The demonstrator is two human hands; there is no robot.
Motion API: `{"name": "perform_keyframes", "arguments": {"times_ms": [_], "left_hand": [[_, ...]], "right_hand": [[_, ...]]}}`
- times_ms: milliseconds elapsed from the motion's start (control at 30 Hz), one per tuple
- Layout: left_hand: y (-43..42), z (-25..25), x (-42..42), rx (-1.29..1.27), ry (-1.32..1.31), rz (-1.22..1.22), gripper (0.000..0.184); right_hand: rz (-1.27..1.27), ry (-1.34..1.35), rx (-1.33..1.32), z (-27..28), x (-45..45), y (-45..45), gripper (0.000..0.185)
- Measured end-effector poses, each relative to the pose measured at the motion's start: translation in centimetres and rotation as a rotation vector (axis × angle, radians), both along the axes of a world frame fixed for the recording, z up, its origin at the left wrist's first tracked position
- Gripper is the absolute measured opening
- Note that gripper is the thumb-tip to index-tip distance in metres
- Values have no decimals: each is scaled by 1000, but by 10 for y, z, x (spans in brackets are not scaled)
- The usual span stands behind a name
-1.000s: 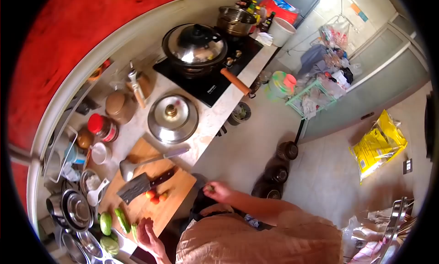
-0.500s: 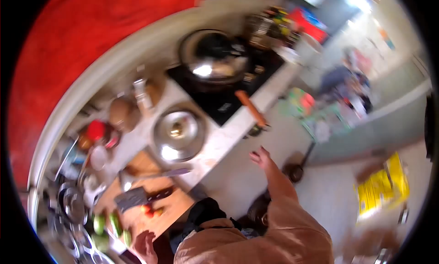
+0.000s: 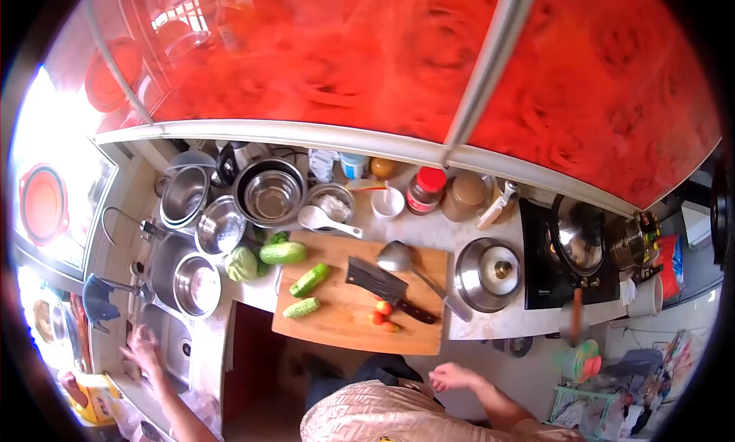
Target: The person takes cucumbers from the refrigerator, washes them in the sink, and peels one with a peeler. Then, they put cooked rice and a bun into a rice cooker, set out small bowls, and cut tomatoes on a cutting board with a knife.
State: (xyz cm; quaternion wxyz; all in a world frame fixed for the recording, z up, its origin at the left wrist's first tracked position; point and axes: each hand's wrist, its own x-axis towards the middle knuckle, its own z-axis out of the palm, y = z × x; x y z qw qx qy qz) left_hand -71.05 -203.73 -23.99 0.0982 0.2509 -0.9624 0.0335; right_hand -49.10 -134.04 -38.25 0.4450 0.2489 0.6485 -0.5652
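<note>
We note the left hand (image 3: 143, 350), spread and empty, moved to the sink (image 3: 171, 331), leaving cucumbers (image 3: 310, 279) untouched; right hand (image 3: 452, 377) curled, contents unclear.

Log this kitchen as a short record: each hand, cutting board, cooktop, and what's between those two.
Left hand: open at the sink
Right hand: beside the torso, partly curled; contents unclear
Cutting board: cleaver, ladle, cucumbers, small red pieces, probably tomato
Cooktop: wok with wooden handle; metal pot
Between them: metal lid on the counter
</note>
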Motion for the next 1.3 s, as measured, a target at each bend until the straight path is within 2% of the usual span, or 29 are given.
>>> {"name": "perform_keyframes", "arguments": {"times_ms": [33, 67, 100, 133, 167, 200, 233, 267, 300, 333, 367, 400, 433, 500, 533, 633, 733, 767, 833, 867, 900, 1000, 1133, 1167, 1233, 1267, 1300], "left_hand": [[14, -16, -6, 405, 223, -14, 29], [-18, -68, -10, 760, 297, -135, 29], [-9, -92, -8, 849, 201, -148, 30], [48, -84, 0, 683, 250, -203, 29], [61, -110, 7, 591, 91, -194, 27], [93, -108, 16, 761, 64, -154, 25], [136, -80, 23, 914, -11, -79, 24], [135, -127, 35, 1160, 24, -113, 22], [152, -135, 47, 1185, 62, -244, 20], [172, -126, 60, 1322, -61, -140, 20], [183, -127, 73, 1308, -140, -166, 22], [194, -113, 82, 1309, -195, -173, 24], [199, -110, 92, 1315, -217, -174, 25], [203, -116, 116, 1384, -163, -64, 25], [208, -102, 123, 1346, -150, 9, 24], [208, -101, 164, 1161, 27, 192, 22], [220, -101, 200, 1135, 134, 387, 19], [226, -98, 206, 1104, 126, 427, 19], [245, -95, 206, 1129, 107, 445, 19], [255, -94, 202, 1157, 93, 446, 19], [265, -92, 197, 1152, 104, 457, 19], [289, -77, 173, 1170, 22, 303, 20], [302, -63, 170, 1150, 2, 262, 21], [303, -64, 175, 1139, 1, 208, 22], [299, -48, 189, 1054, -46, 213, 25], [295, -47, 200, 1045, -74, 228, 29], [291, -40, 212, 1042, -90, 245, 31]], "right_hand": [[60, 60, -29, 21, -26, -16, 32], [50, 194, 3, 34, -56, -31, 31], [38, 321, 40, 49, -87, -45, 31], [82, 501, 161, 66, -123, -58, 30], [29, 694, 238, 73, -156, -72, 27], [-42, 702, 292, 82, -191, -84, 24], [-89, 819, 390, 49, -226, -82, 24], [-116, 1027, 610, 25, -263, -86, 24], [-9, 1073, 816, 52, -292, -97, 24], [9, 983, 908, 49, -318, -102, 27], [34, 1166, 1054, 33, -339, -104, 31], [125, 1022, 1039, 32, -361, -108, 35], [194, 1081, 1094, 15, -380, -108, 38], [361, 1032, 1004, 6, -406, -115, 39], [408, 1044, 990, 0, -414, -113, 39], [556, 1177, 932, -17, -426, -101, 31], [283, 1307, 726, 4, -420, -81, 18], [295, 1303, 715, 0, -417, -74, 18], [181, 1086, 749, -7, -413, -62, 19], [139, 1085, 738, -11, -414, -62, 27], [147, 1092, 726, -15, -418, -64, 27], [79, 1038, 831, -30, -425, -80, 48], [-63, 997, 780, -52, -433, -98, 45], [22, 927, 847, -43, -432, -98, 31], [921, 1266, 1414, -135, -461, -53, 13], [609, 1079, 1227, -90, -449, -74, 15], [64, 794, 683, -69, -445, -87, 22]]}}
